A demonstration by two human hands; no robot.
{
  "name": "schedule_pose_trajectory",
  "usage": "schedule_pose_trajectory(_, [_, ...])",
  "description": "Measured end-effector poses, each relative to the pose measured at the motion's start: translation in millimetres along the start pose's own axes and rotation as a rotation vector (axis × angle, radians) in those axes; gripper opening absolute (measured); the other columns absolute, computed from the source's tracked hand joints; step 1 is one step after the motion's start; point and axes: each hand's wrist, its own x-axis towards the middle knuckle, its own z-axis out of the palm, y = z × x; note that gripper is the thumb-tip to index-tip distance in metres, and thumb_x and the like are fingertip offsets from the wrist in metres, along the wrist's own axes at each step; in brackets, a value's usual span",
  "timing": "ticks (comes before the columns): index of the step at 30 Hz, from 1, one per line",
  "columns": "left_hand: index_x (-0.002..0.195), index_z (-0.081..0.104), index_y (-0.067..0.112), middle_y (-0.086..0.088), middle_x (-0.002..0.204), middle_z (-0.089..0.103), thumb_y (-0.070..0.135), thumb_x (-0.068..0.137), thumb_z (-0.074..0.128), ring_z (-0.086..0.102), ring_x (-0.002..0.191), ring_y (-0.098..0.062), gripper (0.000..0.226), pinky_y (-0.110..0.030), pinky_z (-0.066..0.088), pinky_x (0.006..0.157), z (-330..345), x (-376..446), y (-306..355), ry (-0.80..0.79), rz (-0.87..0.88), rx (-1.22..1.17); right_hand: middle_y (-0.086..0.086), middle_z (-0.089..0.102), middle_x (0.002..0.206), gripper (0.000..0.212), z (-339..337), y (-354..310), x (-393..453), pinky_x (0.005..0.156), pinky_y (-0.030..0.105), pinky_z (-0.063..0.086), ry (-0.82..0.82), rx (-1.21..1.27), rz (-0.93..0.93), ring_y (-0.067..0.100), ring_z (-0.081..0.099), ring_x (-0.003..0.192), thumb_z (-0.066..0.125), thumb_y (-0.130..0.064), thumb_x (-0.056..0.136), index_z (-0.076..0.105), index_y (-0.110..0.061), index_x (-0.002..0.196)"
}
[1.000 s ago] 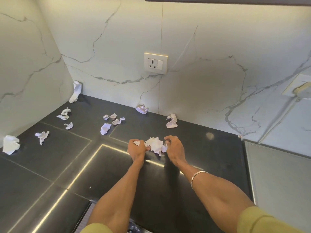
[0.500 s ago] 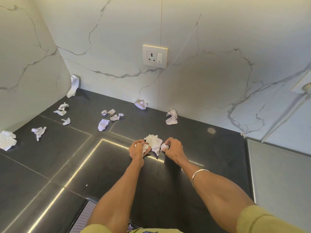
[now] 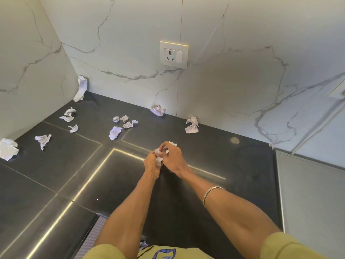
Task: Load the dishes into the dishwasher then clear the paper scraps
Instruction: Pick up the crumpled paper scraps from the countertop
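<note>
black stone countertop (image 3: 56,184) with thin lit seams runs into a corner of white marble-veined wall panels (image 3: 130,43). no brand or readable writing shows anywhere — the white wall socket with a gold frame (image 3: 174,54) carries only a tiny mark too small to read, and the blue print on the olive shirt (image 3: 164,254) is cut off by the bottom edge.

both hands meet over the middle of the counter. the left hand (image 3: 151,163) has its fingers curled round a wad of crumpled white paper scraps (image 3: 159,159), and the right hand (image 3: 172,156) pinches the same wad from above, fingertips bent down onto it; a silver bangle (image 3: 211,195) sits on the right forearm. most of the wad is hidden between the palms, so how many pieces it holds cannot be told.

more loose crumpled white scraps lie on the counter: a pair by the back wall (image 3: 192,125), one under the socket (image 3: 158,110), a cluster left of centre (image 3: 123,124), several toward the corner (image 3: 70,116), a tall piece leaning in the corner (image 3: 80,88), and a large one at the left edge (image 3: 7,148) — partly cut off. a grey panel (image 3: 309,193) borders the counter on the right.
</note>
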Motion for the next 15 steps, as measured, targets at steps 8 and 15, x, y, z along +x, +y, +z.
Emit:
schedule_pose_trajectory(8, [0.086, 0.062, 0.004, -0.014, 0.083, 0.070, 0.025, 0.088, 0.059, 0.068, 0.069, -0.023, 0.021, -0.028, 0.051, 0.058, -10.9, 1.1, -0.9, 0.030, -0.057, -0.009, -0.006, 0.069, 0.094, 0.013, 14.7, 5.2, -23.4, 0.069, 0.026, 0.051, -0.070, -0.198, 0.008, 0.010, 0.063, 0.080, 0.064, -0.018, 0.086, 0.068, -0.026, 0.096])
schedule_pose_trajectory(15, [0.090, 0.064, 0.008, -0.008, 0.079, 0.064, 0.028, 0.092, 0.055, 0.061, 0.070, -0.022, 0.022, -0.033, 0.048, 0.061, 8.3, 10.5, 3.7, 0.359, -0.076, -0.054, -0.001, 0.061, 0.132, 0.036, 9.2, 9.2, -26.7, 0.102, 0.030, 0.047, -0.187, -0.274, -0.283, 0.015, 0.057, 0.120, 0.052, -0.010, 0.096, 0.064, -0.020, 0.128])
